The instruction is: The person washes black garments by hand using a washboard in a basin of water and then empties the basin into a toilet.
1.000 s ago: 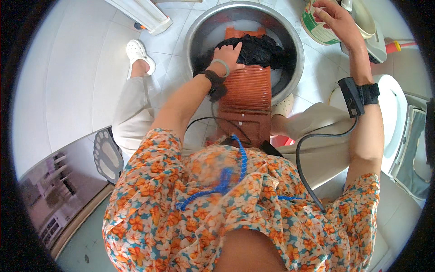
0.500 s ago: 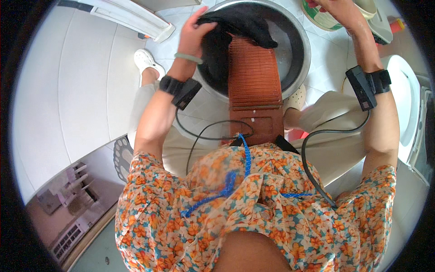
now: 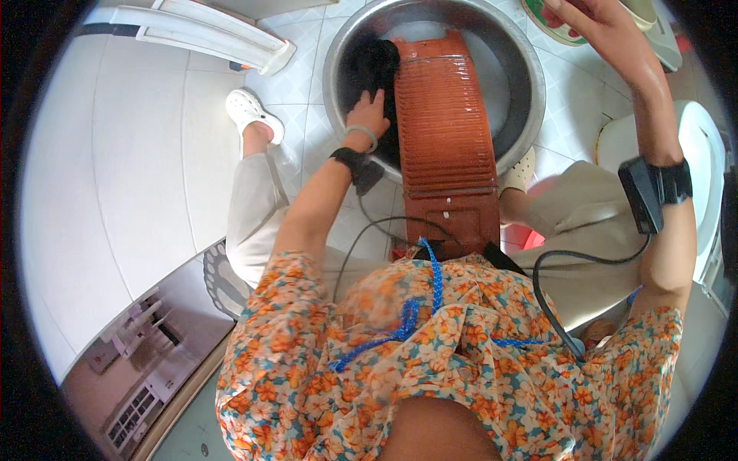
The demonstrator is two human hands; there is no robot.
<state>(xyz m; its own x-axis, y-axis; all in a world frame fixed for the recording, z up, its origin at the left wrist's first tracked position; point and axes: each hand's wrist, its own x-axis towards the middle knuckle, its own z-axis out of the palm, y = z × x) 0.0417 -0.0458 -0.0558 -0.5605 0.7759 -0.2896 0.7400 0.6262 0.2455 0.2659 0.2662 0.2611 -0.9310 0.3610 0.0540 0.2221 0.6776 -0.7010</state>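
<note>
My left hand (image 3: 367, 117) reaches over the left side of a round metal basin (image 3: 537, 96), its fingers apart against a bunched black cloth (image 3: 374, 63). That cloth lies inside the basin, left of a reddish-brown ridged washboard (image 3: 442, 107). The board leans in over the near rim, its lower end close to my body. Up at the top right, my right hand (image 3: 588, 19) is raised with fingers stretched, over a round green-and-white tub (image 3: 550, 24). The picture's upper edge cuts off part of this hand. Cloudy water shows in the basin.
White toilet (image 3: 696, 138) at the right. White panelled cabinet (image 3: 138, 161) along the left, a white door-frame edge (image 3: 223, 38) above it. My feet in light clogs (image 3: 246, 107) flank the basin. A cable (image 3: 553, 265) hangs from each wrist device.
My left hand has come down and toward me, and the black cloth it was lifting across the washboard's top now lies bunched to the left. My right hand stays raised near the tub.
</note>
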